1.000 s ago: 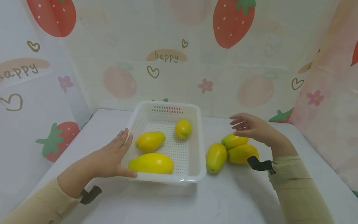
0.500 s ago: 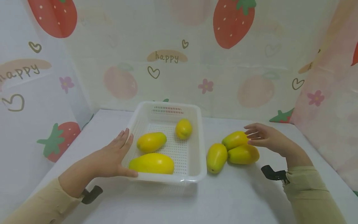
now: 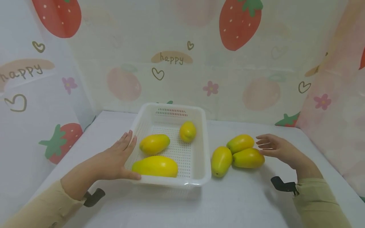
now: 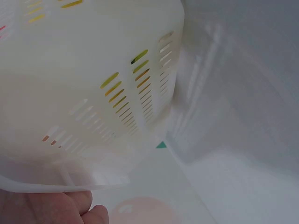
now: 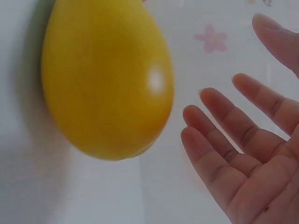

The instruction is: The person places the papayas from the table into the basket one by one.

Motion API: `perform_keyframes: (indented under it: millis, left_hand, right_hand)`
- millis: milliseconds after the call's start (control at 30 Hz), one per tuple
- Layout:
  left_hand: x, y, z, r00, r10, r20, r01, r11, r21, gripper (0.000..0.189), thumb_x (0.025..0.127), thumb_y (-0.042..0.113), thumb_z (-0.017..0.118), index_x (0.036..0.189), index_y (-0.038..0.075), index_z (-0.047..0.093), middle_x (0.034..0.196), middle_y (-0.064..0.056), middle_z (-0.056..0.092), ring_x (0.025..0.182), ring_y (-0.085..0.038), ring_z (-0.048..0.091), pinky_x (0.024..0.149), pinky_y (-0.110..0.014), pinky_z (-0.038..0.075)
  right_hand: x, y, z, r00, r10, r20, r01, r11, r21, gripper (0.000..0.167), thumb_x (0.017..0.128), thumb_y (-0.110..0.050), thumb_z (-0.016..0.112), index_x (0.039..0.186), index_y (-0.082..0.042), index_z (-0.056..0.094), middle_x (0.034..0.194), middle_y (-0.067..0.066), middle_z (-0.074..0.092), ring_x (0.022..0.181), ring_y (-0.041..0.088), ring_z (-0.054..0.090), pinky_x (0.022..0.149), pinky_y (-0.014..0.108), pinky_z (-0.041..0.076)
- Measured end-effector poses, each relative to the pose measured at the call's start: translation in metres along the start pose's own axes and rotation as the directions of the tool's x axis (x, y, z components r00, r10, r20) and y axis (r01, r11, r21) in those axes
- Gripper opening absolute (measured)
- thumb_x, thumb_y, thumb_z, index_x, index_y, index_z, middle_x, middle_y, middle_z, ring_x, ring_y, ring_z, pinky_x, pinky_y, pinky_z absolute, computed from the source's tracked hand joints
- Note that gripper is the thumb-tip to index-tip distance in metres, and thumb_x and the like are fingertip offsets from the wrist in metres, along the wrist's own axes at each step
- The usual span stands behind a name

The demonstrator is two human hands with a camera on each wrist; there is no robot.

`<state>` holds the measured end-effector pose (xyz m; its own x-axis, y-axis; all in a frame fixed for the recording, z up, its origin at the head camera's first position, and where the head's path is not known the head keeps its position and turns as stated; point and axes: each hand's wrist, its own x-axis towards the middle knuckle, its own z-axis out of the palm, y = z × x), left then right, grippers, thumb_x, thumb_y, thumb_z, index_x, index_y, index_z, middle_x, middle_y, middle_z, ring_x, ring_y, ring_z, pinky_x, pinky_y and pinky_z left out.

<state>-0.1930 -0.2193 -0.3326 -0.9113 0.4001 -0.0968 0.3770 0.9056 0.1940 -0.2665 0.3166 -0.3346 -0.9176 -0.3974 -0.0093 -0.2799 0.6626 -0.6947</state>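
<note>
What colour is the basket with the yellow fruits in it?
The basket is white, best seen in the head view.

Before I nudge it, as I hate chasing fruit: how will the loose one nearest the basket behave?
That fruit may roll sideways, being rounded and elongated. Its smooth, shiny skin could feel slippery. The basket beside it would probably stop leftward rolling.

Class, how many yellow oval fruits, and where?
6. In the white plastic basket: near yellow oval fruit, left fruit, far-right fruit. On the white table: basket-side fruit, back fruit, right fruit. No others show.
</note>
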Motion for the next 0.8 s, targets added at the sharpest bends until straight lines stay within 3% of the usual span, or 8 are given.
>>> perform_keyframes:
  millis: [333,800]
  left_hand:
    - [-0.002,0.003,-0.003,1.000,-0.001,-0.004,0.001,1.000,0.000,0.130,0.057,0.086,0.047,0.146,0.001,0.003,0.152,-0.018,-0.008,0.138,-0.036,-0.003,0.106,-0.055,0.017]
    - [-0.003,0.002,-0.002,1.000,0.025,-0.014,-0.025,1.000,-0.016,0.129,0.060,0.085,0.047,0.145,0.000,0.003,0.151,-0.019,-0.009,0.138,-0.036,-0.003,0.107,-0.054,0.016]
  right_hand:
    - [-0.001,0.020,0.012,0.999,0.032,0.004,-0.032,0.996,0.078,0.055,0.087,-0.024,0.062,0.133,-0.002,0.040,0.129,0.025,0.047,0.118,0.041,0.044,0.093,0.053,0.040]
    - [0.000,0.035,0.022,0.993,0.113,0.018,-0.114,0.992,0.055,0.063,0.083,-0.033,0.066,0.134,-0.007,0.041,0.137,0.021,0.039,0.119,0.040,0.041,0.093,0.054,0.039]
